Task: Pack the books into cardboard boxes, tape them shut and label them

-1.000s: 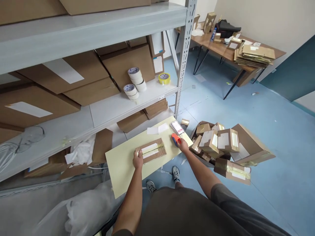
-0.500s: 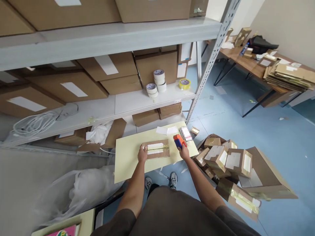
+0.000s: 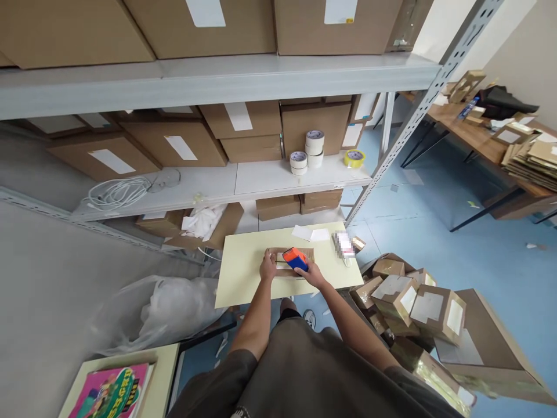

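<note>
In the middle of the frame, a cardboard package [image 3: 273,273] lies flat on a pale yellow table [image 3: 241,281]. The left hand [image 3: 267,268] is closed on the left end of this package. The right hand [image 3: 311,274] is closed around the lower part of an orange-and-blue handheld tool [image 3: 296,260]. The tool is above the right half of the package, with its orange end to the upper left; whether it touches the package, I cannot tell. It covers a part of the white label [image 3: 282,265] on the package.

Near the back edge of the table there are two white papers [image 3: 320,234], and to the right of them a small object with a pixelated surface [image 3: 343,244], whose kind is not clear.

Above the table, a grey metal shelf [image 3: 265,175] bears white tape rolls [image 3: 314,158] in two stacks, a yellow tape roll [image 3: 354,158] to their right, and a coiled white cable [image 3: 117,194] toward the left. Large cartons [image 3: 174,142] are standing behind them.

At the lower right, many small boxes [image 3: 394,287] are piled beside a large open box [image 3: 491,342]. At the lower left there is a pink book [image 3: 108,390], and above it a translucent plastic bag [image 3: 174,307]. At the upper right, flattened cardboard [image 3: 533,162] is stacked on a wooden table [image 3: 483,139].
</note>
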`<state>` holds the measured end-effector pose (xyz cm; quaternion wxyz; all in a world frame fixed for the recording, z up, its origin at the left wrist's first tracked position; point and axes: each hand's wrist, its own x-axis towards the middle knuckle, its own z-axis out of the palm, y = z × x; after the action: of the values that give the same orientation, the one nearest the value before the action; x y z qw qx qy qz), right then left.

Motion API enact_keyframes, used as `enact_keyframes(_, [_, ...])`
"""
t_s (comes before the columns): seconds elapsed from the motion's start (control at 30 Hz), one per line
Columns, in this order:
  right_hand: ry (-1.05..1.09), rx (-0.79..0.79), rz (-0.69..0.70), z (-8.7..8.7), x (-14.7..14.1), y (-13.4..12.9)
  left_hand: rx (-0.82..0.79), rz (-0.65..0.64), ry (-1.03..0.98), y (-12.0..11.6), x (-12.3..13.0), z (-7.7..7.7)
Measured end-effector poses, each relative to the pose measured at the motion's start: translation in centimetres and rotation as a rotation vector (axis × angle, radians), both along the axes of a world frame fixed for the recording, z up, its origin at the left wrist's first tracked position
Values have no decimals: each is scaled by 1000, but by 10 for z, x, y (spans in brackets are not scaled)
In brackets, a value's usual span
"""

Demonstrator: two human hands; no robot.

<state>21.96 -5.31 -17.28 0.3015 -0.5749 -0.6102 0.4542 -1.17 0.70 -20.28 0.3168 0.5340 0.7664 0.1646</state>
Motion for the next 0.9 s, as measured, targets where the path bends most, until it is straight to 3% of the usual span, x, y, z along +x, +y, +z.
enact_keyframes(0.23, [102, -47, 49, 6, 13, 3, -5, 36, -69, -2, 2, 12])
enact_keyframes(0.4, [69, -60, 98, 14, 16, 5, 106, 82, -37, -2, 5, 40])
enact_keyframes(0.5, [70, -66, 120, 15, 18, 5, 200, -61, -287, 3, 10, 61])
enact_keyframes(0.63, [103, -70, 130, 16, 19, 5, 82, -251, -775, 14, 14, 80])
enact_keyframes(0.77, [108, -55, 152, 19, 18, 5, -11, -331, -899, 16, 10, 89])
enact_keyframes(0.9, [107, -49, 165, 25, 19, 5, -42, -296, -929, 14, 8, 96])
